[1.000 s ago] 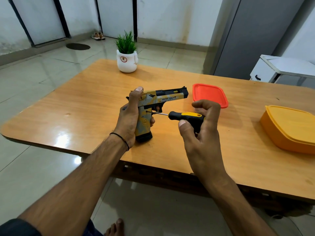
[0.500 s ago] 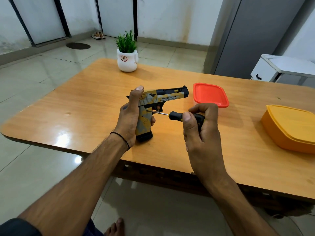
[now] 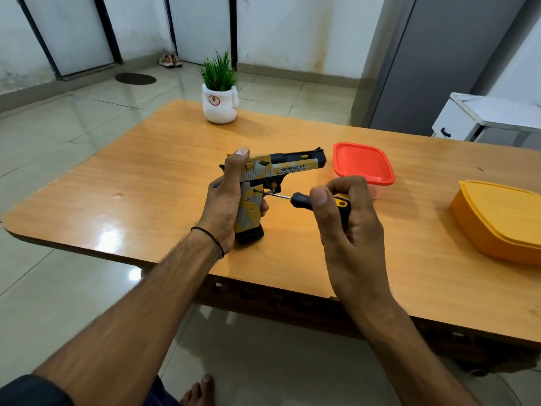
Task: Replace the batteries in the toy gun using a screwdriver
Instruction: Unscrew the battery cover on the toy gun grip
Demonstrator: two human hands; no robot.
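Note:
A yellow, grey and black toy gun (image 3: 282, 168) stands upright on its grip on the wooden table (image 3: 146, 183), barrel pointing right. My left hand (image 3: 227, 200) grips it from behind, thumb up along the rear of the slide. My right hand (image 3: 347, 218) holds a black and yellow screwdriver (image 3: 298, 198) by the handle. Its metal shaft lies level and the tip touches the upper side of the gun's grip, below the trigger guard. Most of the handle is hidden in my fingers.
A red-lidded container (image 3: 363, 165) sits just beyond my right hand. An orange lidded box (image 3: 497, 218) stands at the right edge. A white pot with a green plant (image 3: 219, 104) is at the table's far side. A white cabinet (image 3: 480, 118) stands beyond the table.
My right hand has rolled round the screwdriver handle, covering most of the yellow part. The gun and my left hand have stayed in place.

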